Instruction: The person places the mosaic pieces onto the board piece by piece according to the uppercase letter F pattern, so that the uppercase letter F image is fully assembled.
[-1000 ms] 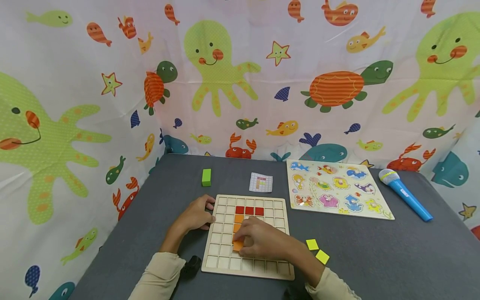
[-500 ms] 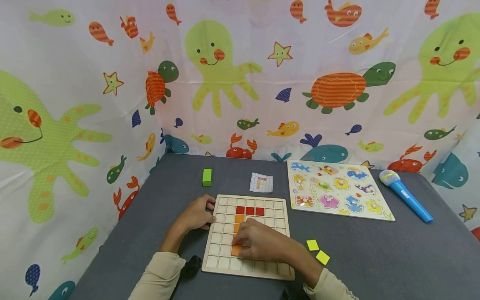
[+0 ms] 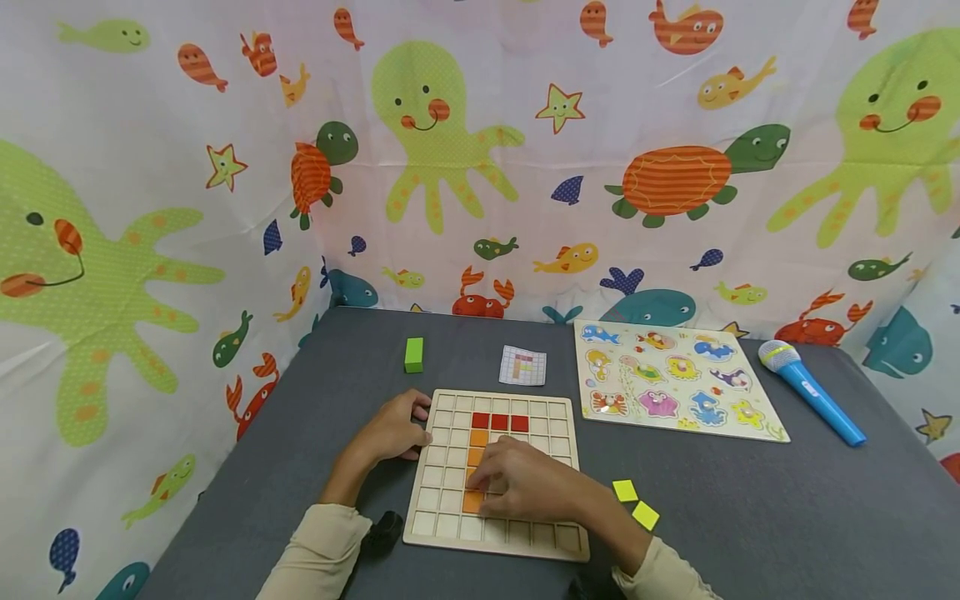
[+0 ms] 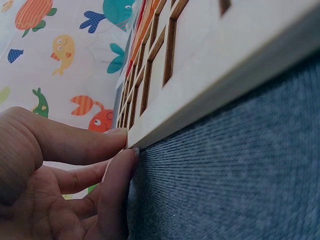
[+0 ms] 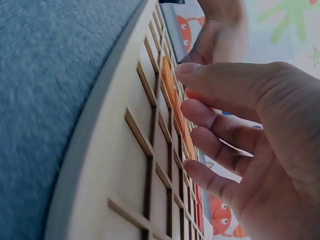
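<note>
A square wooden grid board (image 3: pixel 532 537) lies on the table with red tiles (image 3: pixel 499 422) in a row and orange tiles (image 3: pixel 478 437) in a column below them. My left hand (image 3: pixel 393 429) holds the board's left edge, its thumb and a finger meeting at the rim in the left wrist view. Over the orange column, my right hand (image 3: pixel 525 479) rests with loosely bent fingers, thumb apart from the fingertips. The lowest orange tile (image 3: pixel 472 502) sits flat in its cell beside the thumb. Part of the column is hidden under that hand.
Two yellow tiles (image 3: pixel 634 502) lie right of the board. Behind it are a green block (image 3: pixel 414 355) and a small pattern card (image 3: pixel 523 365). A sea-animal puzzle (image 3: pixel 682 379) and a blue toy microphone (image 3: pixel 813 392) lie at the right.
The lowest orange tile has settled from a slight tilt under the right fingers into its cell, and those fingers have let it go. The left hand stays at the board's edge.
</note>
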A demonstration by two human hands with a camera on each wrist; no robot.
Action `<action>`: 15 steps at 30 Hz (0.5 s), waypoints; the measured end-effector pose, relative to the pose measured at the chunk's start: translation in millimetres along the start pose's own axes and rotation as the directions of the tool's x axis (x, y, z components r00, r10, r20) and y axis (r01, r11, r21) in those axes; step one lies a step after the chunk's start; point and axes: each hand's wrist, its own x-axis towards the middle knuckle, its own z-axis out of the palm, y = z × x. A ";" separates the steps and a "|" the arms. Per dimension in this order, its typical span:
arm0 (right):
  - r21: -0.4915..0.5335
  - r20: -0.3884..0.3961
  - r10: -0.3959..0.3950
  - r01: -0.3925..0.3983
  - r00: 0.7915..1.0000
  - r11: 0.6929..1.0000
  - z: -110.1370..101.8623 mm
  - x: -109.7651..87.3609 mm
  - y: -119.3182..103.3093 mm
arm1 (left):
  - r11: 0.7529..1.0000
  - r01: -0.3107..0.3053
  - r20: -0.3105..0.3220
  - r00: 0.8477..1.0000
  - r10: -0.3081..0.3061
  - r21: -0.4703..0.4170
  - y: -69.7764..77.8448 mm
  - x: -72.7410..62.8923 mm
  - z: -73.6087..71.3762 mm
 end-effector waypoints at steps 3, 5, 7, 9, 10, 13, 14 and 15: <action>0.030 -0.016 0.005 -0.005 1.000 1.000 -3.1 -3.2 2.7 | 1.000 -0.002 0.001 1.000 0.002 -0.002 0.1 0.1 0.2; 0.046 -0.023 0.003 -0.002 1.000 0.999 -5.6 -5.3 4.8 | 1.000 -0.002 0.000 1.000 0.002 -0.002 0.2 0.2 0.3; 0.060 -0.028 0.005 -0.003 1.000 0.998 -7.8 -7.7 7.1 | 1.000 -0.004 -0.002 1.000 0.004 0.000 0.5 0.1 0.1; 0.076 -0.033 0.018 -0.015 0.999 0.997 -9.8 -10.8 9.6 | 1.000 -0.004 -0.005 1.000 0.004 0.003 0.5 0.2 0.3; 0.085 -0.036 0.022 -0.019 0.999 0.996 -10.7 -12.3 11.0 | 1.000 -0.006 -0.006 1.000 0.006 0.005 0.6 0.2 0.1; 0.103 -0.051 0.034 -0.029 0.998 0.994 -12.9 -17.8 15.4 | 1.000 -0.005 -0.008 1.000 0.005 0.005 0.5 0.4 0.5; 0.104 -0.057 0.032 -0.026 0.998 0.994 -13.5 -19.8 17.0 | 1.000 -0.005 -0.008 1.000 0.005 0.005 0.2 0.5 0.5; 0.104 -0.064 0.027 -0.020 0.998 0.994 -14.1 -21.9 18.5 | 1.000 -0.006 -0.007 1.000 0.006 0.004 0.0 0.6 0.5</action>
